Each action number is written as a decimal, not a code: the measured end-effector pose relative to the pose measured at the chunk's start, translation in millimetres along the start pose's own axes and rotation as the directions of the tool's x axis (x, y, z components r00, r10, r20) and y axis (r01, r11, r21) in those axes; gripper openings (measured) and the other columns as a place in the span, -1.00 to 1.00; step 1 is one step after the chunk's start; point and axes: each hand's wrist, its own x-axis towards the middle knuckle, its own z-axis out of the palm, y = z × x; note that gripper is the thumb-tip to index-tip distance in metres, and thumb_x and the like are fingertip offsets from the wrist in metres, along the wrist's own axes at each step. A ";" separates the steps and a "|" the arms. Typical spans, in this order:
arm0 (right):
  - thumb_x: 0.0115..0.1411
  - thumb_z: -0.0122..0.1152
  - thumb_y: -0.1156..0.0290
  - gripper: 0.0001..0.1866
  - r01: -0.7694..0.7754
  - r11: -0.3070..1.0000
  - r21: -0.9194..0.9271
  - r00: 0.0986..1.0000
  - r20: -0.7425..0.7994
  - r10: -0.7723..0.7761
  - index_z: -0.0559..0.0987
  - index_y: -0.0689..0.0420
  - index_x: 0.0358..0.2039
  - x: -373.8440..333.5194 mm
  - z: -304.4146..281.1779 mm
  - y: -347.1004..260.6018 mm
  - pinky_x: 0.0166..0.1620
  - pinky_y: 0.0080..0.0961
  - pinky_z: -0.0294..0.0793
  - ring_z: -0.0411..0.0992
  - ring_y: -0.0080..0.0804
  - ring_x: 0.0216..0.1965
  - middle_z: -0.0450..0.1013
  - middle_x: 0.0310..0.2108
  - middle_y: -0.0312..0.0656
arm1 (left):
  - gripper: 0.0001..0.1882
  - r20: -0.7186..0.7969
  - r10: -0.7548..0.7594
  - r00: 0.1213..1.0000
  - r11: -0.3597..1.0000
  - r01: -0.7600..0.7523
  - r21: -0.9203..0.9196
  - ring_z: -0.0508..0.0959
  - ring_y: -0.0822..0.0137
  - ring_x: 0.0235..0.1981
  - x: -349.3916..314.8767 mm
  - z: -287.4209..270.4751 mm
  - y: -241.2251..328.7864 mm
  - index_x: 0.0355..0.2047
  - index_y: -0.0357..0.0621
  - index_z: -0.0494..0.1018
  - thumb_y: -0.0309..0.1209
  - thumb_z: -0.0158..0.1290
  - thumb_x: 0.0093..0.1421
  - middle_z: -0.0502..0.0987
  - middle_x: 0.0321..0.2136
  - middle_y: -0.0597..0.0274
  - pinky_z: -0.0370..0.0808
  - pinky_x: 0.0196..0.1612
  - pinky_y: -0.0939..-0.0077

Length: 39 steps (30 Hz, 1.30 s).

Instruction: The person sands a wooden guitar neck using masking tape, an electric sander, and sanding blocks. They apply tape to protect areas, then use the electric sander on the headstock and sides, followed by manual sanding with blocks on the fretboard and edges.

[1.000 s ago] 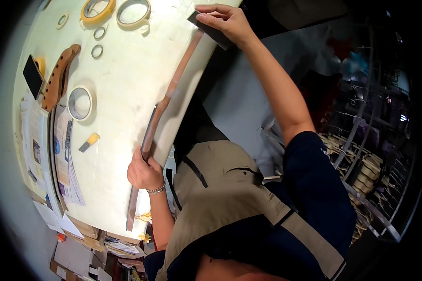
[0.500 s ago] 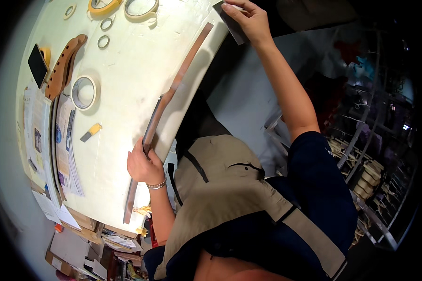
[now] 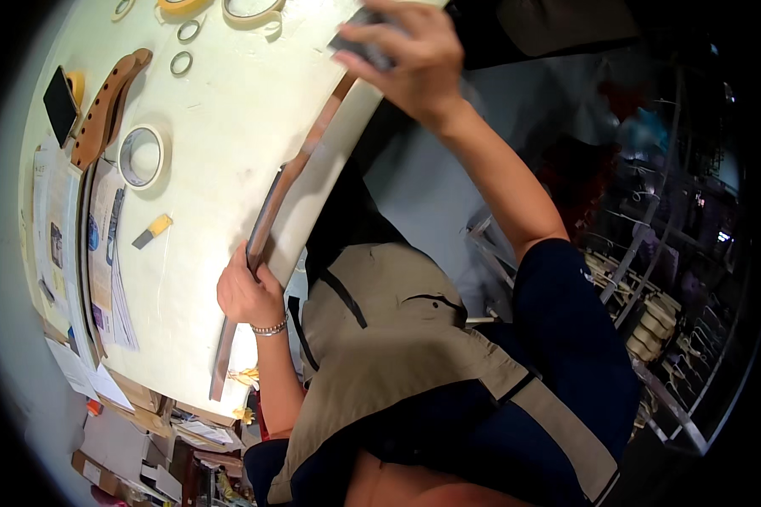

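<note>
A long, narrow brown wooden piece (image 3: 301,159) with a dark strip along part of one edge lies slantwise near the table's right edge. My left hand (image 3: 251,290) is closed around its lower part, thumb and fingers on either side. At the far end, my right hand (image 3: 423,63) grips a dark grey sanding sheet (image 3: 363,40), blurred by motion. The sheet is over or against the piece's upper tip; whether they touch is hidden by the fingers.
On the pale table (image 3: 203,127) are a masking tape roll (image 3: 162,160), smaller rolls, a brown neck-shaped wooden piece with holes (image 3: 101,127), a phone (image 3: 61,106), a yellow-handled blade (image 3: 154,230) and papers (image 3: 52,228). A metal rack (image 3: 651,245) stands at right.
My right hand has moved left and slightly down with the sanding sheet, from off the table's edge to the wooden piece's far tip. My left hand keeps its grip.
</note>
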 end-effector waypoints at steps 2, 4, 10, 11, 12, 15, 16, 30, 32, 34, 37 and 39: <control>-0.18 0.42 0.10 -0.79 -0.044 0.999 0.012 0.999 -0.008 0.044 0.65 -0.25 -0.45 -7.6 12.2 5.9 -0.26 -0.48 0.45 0.40 -0.36 -0.28 0.50 -0.21 -0.41 | -0.70 0.018 -0.015 1.000 1.000 0.016 -0.010 0.54 0.26 -0.46 0.7 -1.3 -0.7 -0.24 -0.13 0.54 -0.52 0.04 -0.05 0.58 -0.43 0.26 0.43 -0.36 0.42; -0.10 0.35 0.22 -0.78 -0.238 0.966 0.103 0.969 0.090 0.230 0.63 0.02 -0.44 16.3 4.3 3.1 -0.16 -0.33 0.41 0.42 -0.18 -0.25 0.49 -0.25 -0.15 | -0.69 0.049 -0.048 0.998 0.997 0.051 -0.057 0.54 0.27 -0.45 5.6 -1.8 -1.2 -0.23 -0.10 0.54 -0.52 0.04 -0.05 0.58 -0.43 0.27 0.45 -0.33 0.41; -0.08 0.35 0.16 -0.68 -0.570 0.822 -0.011 0.809 0.167 0.564 0.65 0.11 -0.36 23.8 -6.5 43.1 -0.05 -0.36 0.41 0.47 -0.16 -0.15 0.50 -0.20 -0.08 | -0.63 0.049 -0.090 0.995 0.996 0.092 -0.023 0.57 0.32 -0.38 0.4 -5.7 1.6 -0.21 -0.01 0.55 -0.59 -0.02 -0.05 0.60 -0.37 0.34 0.39 -0.02 0.37; -0.08 0.36 0.19 -0.69 -0.545 0.831 0.111 0.836 0.136 0.531 0.65 0.12 -0.36 31.4 -6.9 36.1 -0.06 -0.36 0.42 0.47 -0.17 -0.15 0.50 -0.20 -0.07 | -0.62 0.029 -0.095 0.995 0.996 0.094 0.007 0.58 0.33 -0.36 -3.2 -6.5 1.9 -0.21 0.00 0.55 -0.60 -0.03 -0.05 0.61 -0.35 0.35 0.36 0.05 0.35; -0.08 0.36 0.20 -0.70 -0.524 0.840 0.141 0.850 0.157 0.504 0.64 0.12 -0.37 33.3 -12.2 25.4 -0.07 -0.35 0.41 0.46 -0.16 -0.16 0.50 -0.20 -0.08 | -0.59 -0.024 -0.080 0.996 0.996 0.079 -0.030 0.59 0.34 -0.26 -1.2 -7.1 5.1 -0.23 0.03 0.56 -0.65 -0.07 -0.06 0.61 -0.30 0.39 0.26 0.14 0.28; -0.08 0.36 0.21 -0.72 -0.386 0.918 0.097 0.900 0.259 0.351 0.63 0.10 -0.39 14.2 -3.5 7.4 -0.09 -0.33 0.40 0.43 -0.14 -0.18 0.49 -0.19 -0.10 | -0.70 0.009 -0.048 0.999 0.996 0.049 -0.070 0.52 0.22 -0.08 -7.8 2.6 0.8 -0.27 -0.02 0.56 -0.59 0.02 -0.02 0.58 -0.19 0.38 0.28 0.11 0.10; -0.08 0.36 0.21 -0.72 -0.311 0.949 0.059 0.915 0.290 0.282 0.62 0.09 -0.39 5.5 3.7 4.4 -0.09 -0.33 0.39 0.42 -0.13 -0.18 0.49 -0.18 -0.11 | -0.75 0.074 0.010 0.997 1.000 -0.010 -0.001 0.49 0.15 -0.05 -11.9 4.6 -2.8 -0.22 -0.04 0.55 -0.43 0.10 0.03 0.53 -0.13 0.31 0.30 0.08 0.04; -0.13 0.37 0.23 -0.77 -0.356 0.915 0.187 0.903 0.321 0.286 0.66 -0.07 -0.39 -69.2 31.7 -114.4 -0.17 -0.39 0.36 0.31 -0.21 -0.18 0.45 -0.15 -0.29 | -0.30 0.281 -0.023 0.959 1.000 0.020 0.014 0.27 0.17 0.19 30.4 28.1 15.4 0.05 -0.02 0.35 0.13 0.08 -0.01 0.32 0.15 0.29 0.12 0.16 -0.04; -0.15 0.37 0.24 -0.76 -0.325 0.922 0.209 0.915 0.315 0.251 0.66 -0.08 -0.39 -70.7 28.0 -111.8 -0.17 -0.40 0.37 0.34 -0.22 -0.21 0.46 -0.14 -0.29 | -0.32 0.306 -0.020 0.952 1.000 0.017 0.011 0.28 0.20 0.19 34.0 25.4 16.9 0.03 -0.01 0.37 0.12 0.10 -0.01 0.33 0.15 0.34 0.11 0.17 -0.03; -0.20 0.40 0.26 -0.74 -0.271 0.940 0.209 0.926 0.322 0.196 0.66 -0.09 -0.39 -87.8 9.8 -106.0 -0.17 -0.42 0.39 0.36 -0.23 -0.21 0.47 -0.12 -0.30 | -0.31 0.282 -0.036 0.959 0.999 0.036 0.005 0.27 0.22 0.20 30.4 28.2 14.6 0.00 -0.01 0.40 0.15 0.10 -0.05 0.33 0.15 0.38 0.11 0.17 -0.04; -0.26 0.46 0.31 -0.69 -0.247 0.955 0.166 0.867 0.478 0.141 0.66 -0.13 -0.38 -98.8 -38.1 -81.7 -0.16 -0.45 0.43 0.39 -0.27 -0.18 0.48 -0.10 -0.32 | -0.32 0.277 -0.052 0.959 0.998 0.055 -0.003 0.25 0.23 0.21 30.0 27.9 17.6 -0.02 0.02 0.43 0.18 0.06 -0.04 0.32 0.15 0.41 0.08 0.19 -0.04; -0.25 0.46 0.33 -0.68 -0.190 0.962 0.193 0.820 0.571 0.048 0.65 -0.12 -0.37 -93.9 -58.1 -47.8 -0.13 -0.44 0.43 0.40 -0.25 -0.13 0.45 -0.06 -0.25 | -0.32 0.290 -0.070 0.955 0.997 0.078 -0.017 0.25 0.24 0.21 34.3 25.9 19.1 -0.01 0.05 0.43 0.21 0.02 -0.02 0.33 0.15 0.42 0.06 0.20 -0.04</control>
